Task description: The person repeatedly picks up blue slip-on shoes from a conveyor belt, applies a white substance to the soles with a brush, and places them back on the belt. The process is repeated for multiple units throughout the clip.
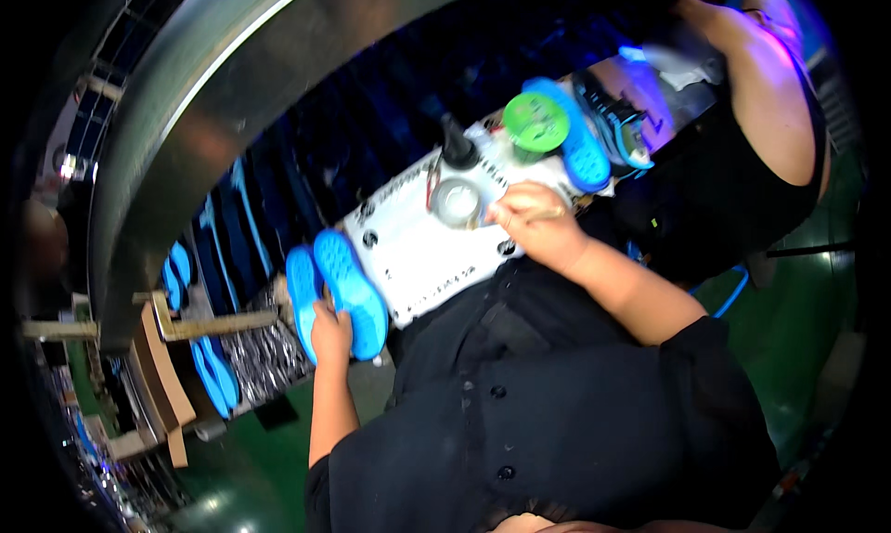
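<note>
At the left end of the work surface, my left hand [331, 335] is closed on a pair of bright blue shoe soles [350, 287], the thumb lying over them. My right hand [536, 219] pinches a thin tan-handled brush [549, 214] at the rim of a round grey metal pot [458, 201]. What the brush's far end looks like is blurred. The pot stands on a white printed sheet [418, 268] in front of me. Just behind it is a black cone-shaped nozzle or bottle [458, 145].
A container with a bright green lid [535, 122] stands beyond my right hand. Beside it lie another blue sole [587, 157] and a dark shoe [608, 115]. Another person's arm [775, 106] is at the right. A curved metal housing [176, 124] arches over the dark conveyor; a cardboard box [160, 370] sits left.
</note>
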The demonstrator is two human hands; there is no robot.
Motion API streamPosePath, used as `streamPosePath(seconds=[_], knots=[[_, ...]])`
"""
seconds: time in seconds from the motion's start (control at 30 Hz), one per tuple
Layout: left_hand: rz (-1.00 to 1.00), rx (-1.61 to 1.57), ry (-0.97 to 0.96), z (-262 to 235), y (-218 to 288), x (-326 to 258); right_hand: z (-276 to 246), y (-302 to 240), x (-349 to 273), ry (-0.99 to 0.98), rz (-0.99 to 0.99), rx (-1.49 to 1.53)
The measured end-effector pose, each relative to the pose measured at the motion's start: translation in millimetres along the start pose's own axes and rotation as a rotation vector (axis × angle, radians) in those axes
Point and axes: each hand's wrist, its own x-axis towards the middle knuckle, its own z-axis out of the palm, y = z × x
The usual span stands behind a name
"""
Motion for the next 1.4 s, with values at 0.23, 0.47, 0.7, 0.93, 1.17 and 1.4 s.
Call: streamPosePath(seconds=[0.23,0.47,0.7,0.93,1.17,1.4], knots=[[-0.673,-1.567,-0.342,-23.3,51.9,-22.6,28.4,19.0,28.2,-0.020,-0.033,-0.155],[-0.609,-1.835,-0.660,-9.1,27.2,-32.1,59.8,53.3,39.6,-0.013,0.008,-0.208],[-0.546,-1.760,-0.636,-19.3,46.6,-24.9,47.1,36.9,37.9,0.077,-0.018,-0.142],[-0.156,-1.439,-0.155,-54.3,117.6,-30.6,38.9,34.5,26.2,0.122,0.180,0.086],[0.124,-1.088,0.215,-65.5,150.9,-19.8,22.6,-32.1,14.5,0.046,0.155,0.464],[0.247,-1.088,0.289,-74.6,175.4,-30.3,32.3,-64.5,1.8,-0.097,-0.174,0.187]])
